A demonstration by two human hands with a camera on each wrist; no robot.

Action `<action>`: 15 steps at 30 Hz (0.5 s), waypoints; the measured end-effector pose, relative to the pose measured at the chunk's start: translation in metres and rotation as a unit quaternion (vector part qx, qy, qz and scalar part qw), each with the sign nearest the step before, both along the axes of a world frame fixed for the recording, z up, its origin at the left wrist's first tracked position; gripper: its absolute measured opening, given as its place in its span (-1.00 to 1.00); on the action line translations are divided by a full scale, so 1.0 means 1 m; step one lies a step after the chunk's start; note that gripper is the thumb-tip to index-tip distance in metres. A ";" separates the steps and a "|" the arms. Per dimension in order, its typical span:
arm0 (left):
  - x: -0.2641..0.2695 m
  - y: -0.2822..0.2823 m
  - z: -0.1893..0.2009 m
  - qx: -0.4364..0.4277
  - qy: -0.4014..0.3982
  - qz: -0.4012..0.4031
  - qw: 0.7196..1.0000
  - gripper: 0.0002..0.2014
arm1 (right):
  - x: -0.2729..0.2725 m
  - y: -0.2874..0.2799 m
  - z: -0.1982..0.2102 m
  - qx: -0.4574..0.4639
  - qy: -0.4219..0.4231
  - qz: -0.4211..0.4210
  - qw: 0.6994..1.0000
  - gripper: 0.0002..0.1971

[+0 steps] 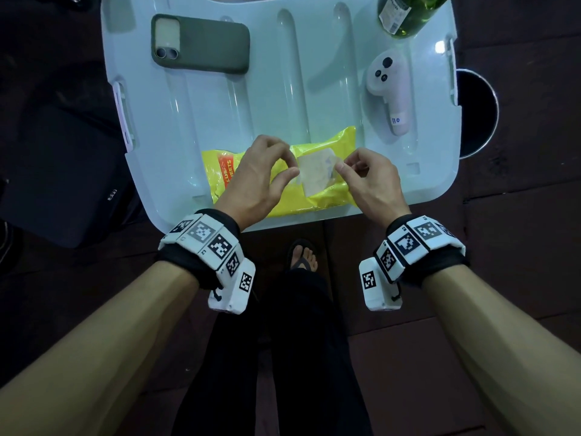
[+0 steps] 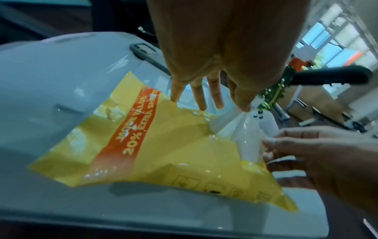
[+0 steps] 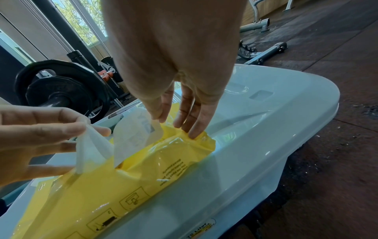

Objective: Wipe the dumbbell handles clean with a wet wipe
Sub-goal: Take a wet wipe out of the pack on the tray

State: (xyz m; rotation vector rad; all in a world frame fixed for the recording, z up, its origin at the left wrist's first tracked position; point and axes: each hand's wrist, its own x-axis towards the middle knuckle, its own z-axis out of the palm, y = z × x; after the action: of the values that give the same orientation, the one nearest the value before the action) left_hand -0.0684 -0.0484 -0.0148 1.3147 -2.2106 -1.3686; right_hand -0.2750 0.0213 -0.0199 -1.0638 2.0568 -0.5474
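Note:
A yellow wet-wipe pack (image 1: 327, 196) (image 2: 163, 153) (image 3: 122, 186) lies at the near edge of a white bin lid (image 1: 188, 136). My left hand (image 1: 294, 166) (image 2: 243, 106) (image 3: 88, 127) pinches a white wipe (image 2: 231, 127) (image 3: 92, 145) that stands up out of the pack's opening. My right hand (image 1: 341, 166) (image 3: 157, 118) (image 2: 270, 145) pinches the translucent seal flap (image 1: 314, 174) (image 3: 135, 134) and holds it raised, while its other fingers rest on the pack. No dumbbell handle shows plainly in any view.
On the lid lie a grey-green phone (image 1: 201, 42), a green bottle (image 1: 408, 14) and a white controller (image 1: 390, 89). A black bag (image 1: 63, 177) sits left, a dark round object (image 1: 478, 114) right. A barbell plate (image 3: 61, 90) stands behind. My sandalled foot (image 1: 303, 256) is below.

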 end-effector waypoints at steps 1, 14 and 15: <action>0.000 -0.001 0.001 0.006 0.009 0.006 1.000 -0.95 | 0.000 0.000 0.001 0.000 -0.001 0.000 1.000 -0.82; 0.005 0.008 0.010 -0.022 0.021 0.078 0.996 -0.80 | 0.005 0.000 0.014 0.007 0.002 0.012 1.000 -0.82; 0.003 0.007 0.015 -0.022 0.028 0.084 0.996 -0.79 | 0.005 0.000 0.016 0.009 0.001 0.012 1.000 -0.82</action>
State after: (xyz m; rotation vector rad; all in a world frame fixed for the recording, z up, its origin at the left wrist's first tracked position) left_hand -0.0650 -0.0409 -0.0002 1.3938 -2.0324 -1.2719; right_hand -0.2697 0.0209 -0.0044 -1.0781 2.0437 -0.5152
